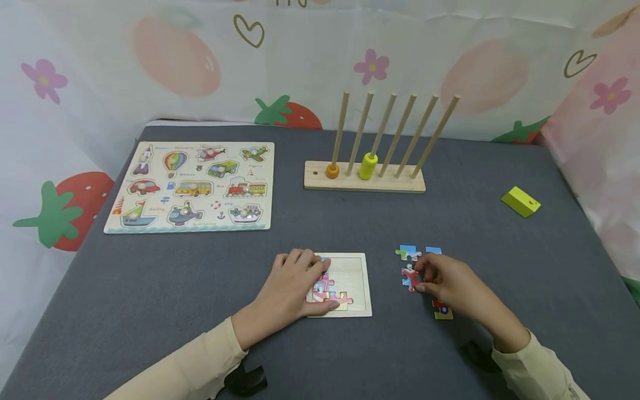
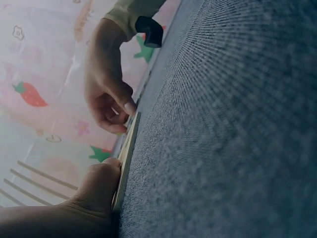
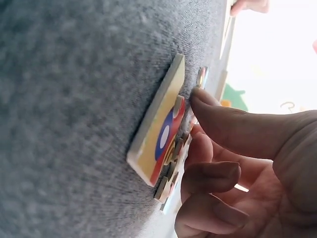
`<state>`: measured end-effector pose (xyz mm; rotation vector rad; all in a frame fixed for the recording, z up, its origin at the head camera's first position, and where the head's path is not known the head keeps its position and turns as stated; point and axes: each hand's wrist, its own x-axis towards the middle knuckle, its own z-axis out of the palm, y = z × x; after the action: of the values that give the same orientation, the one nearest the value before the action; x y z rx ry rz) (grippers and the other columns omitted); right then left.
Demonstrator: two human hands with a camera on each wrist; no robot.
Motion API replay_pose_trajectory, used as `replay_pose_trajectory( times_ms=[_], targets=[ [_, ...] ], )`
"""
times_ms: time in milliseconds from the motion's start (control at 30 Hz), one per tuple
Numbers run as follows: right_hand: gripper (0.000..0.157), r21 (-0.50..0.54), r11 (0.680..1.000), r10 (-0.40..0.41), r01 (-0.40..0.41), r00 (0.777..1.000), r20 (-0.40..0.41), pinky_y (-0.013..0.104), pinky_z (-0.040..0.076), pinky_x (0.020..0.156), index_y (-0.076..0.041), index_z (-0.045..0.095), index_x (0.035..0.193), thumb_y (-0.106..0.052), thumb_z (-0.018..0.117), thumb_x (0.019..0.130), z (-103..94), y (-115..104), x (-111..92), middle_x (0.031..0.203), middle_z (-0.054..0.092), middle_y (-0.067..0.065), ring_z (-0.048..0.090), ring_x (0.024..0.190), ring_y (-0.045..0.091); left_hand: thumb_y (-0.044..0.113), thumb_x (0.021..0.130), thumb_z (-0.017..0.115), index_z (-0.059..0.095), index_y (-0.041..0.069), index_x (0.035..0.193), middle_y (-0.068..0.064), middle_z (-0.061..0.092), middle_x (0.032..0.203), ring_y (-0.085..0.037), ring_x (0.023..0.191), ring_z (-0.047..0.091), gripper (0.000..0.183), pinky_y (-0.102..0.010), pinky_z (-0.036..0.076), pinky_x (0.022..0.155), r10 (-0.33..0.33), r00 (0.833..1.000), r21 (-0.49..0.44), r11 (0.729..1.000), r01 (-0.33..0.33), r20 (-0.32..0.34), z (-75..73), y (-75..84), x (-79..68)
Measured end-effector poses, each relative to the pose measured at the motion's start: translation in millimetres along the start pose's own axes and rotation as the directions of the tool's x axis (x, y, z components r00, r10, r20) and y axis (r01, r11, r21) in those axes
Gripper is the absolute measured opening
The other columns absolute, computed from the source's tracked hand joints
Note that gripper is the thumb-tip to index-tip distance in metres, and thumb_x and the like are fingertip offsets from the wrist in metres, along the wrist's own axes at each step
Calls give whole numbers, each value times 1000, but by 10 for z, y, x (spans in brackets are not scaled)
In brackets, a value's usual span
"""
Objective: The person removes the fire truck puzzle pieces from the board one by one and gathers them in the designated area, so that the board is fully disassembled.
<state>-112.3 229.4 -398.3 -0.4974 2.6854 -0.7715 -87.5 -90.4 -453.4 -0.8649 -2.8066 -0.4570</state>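
Note:
My left hand point(image 1: 290, 283) rests over the left side of a shallow wooden puzzle tray point(image 1: 368, 286), its thumb across the lower pieces. Pink jigsaw pieces point(image 1: 320, 289) fill part of the tray, partly hidden under that hand. To the right, my right hand point(image 1: 452, 283) pinches a red and blue jigsaw piece point(image 1: 410, 278) at its edges with thumb and index finger. Around it lie a blue and green piece point(image 1: 408, 252), a blue-topped piece point(image 1: 433, 250) and a piece with a wheel point(image 1: 442, 310). The wheel piece point(image 3: 163, 134) shows close beside the thumb in the right wrist view.
A vehicle peg board point(image 1: 190, 186) lies at the back left. Behind the tray stands a wooden rack point(image 1: 365, 183) of upright rods, with orange and yellow-green beads. A yellow block point(image 1: 521, 201) sits at the right. Patterned cloth point(image 1: 320, 61) borders the grey table.

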Motion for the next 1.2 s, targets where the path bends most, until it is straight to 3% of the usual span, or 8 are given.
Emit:
replay_pose_trajectory(
  times_ms=[133, 300, 500, 667, 833, 1000, 1200],
  targets=[
    [26, -42, 999, 7, -8, 999, -31, 26, 42, 57, -6, 61, 103, -8, 75, 81, 2, -91, -30, 76, 53, -2, 47, 63, 9, 67, 81, 60, 61, 16, 127, -1, 54, 109, -20, 103, 48, 70, -43, 36, 83, 7, 1000, -1, 1000, -7, -2, 2, 1, 5],
    [29, -107, 993, -67, 58, 994, -86, 26, 43, 59, -8, 62, 101, -10, 78, 78, 84, -323, -81, 79, 55, -5, 49, 68, 7, 67, 81, 60, 61, 15, 128, -1, 54, 108, -20, 103, 47, 70, -44, 36, 84, 11, 1000, -5, 1000, -11, -8, 0, -1, -4],
    [26, -86, 988, -134, 131, 990, -34, 22, 43, 61, -12, 62, 104, -17, 76, 82, 350, -602, 0, 86, 55, -5, 49, 71, 6, 67, 79, 62, 61, 15, 127, -1, 54, 107, -21, 103, 48, 71, -45, 36, 85, 6, 1000, -8, 1000, -6, -22, -23, -14, -15],
    [22, -91, 969, -227, 228, 974, 17, 21, 44, 62, -13, 62, 105, -21, 72, 86, 554, -759, 88, 88, 56, -6, 51, 70, 3, 68, 79, 62, 62, 15, 127, -1, 55, 108, -21, 103, 49, 71, -44, 37, 84, 15, 999, 7, 1000, -15, -29, -31, -7, -11],
    [20, -114, 968, -223, 223, 975, 10, 22, 46, 61, -15, 62, 100, -21, 74, 85, 644, -859, 154, 86, 56, -7, 53, 69, 2, 66, 80, 61, 62, 15, 127, -1, 55, 108, -21, 103, 49, 69, -44, 38, 83, 25, 999, 7, 1000, -25, -29, -37, -12, -4],
    [18, -117, 974, -192, 192, 981, 11, 23, 47, 63, -13, 62, 95, -18, 75, 83, 659, -915, 191, 85, 57, -6, 55, 71, 5, 61, 87, 56, 57, 18, 134, -1, 54, 115, -21, 108, 48, 64, -45, 38, 86, 64, 995, -70, 996, -59, 72, -116, -121, 15],
    [18, -105, 982, -157, 160, 987, 33, 23, 46, 64, -13, 62, 94, -17, 76, 83, 659, -947, 198, 85, 57, -6, 54, 72, 4, 56, 87, 62, 47, 24, 143, 0, 49, 133, -21, 124, 41, 67, -46, 34, 94, 110, 969, -218, 974, -61, 220, -275, -283, -13]
  ],
)
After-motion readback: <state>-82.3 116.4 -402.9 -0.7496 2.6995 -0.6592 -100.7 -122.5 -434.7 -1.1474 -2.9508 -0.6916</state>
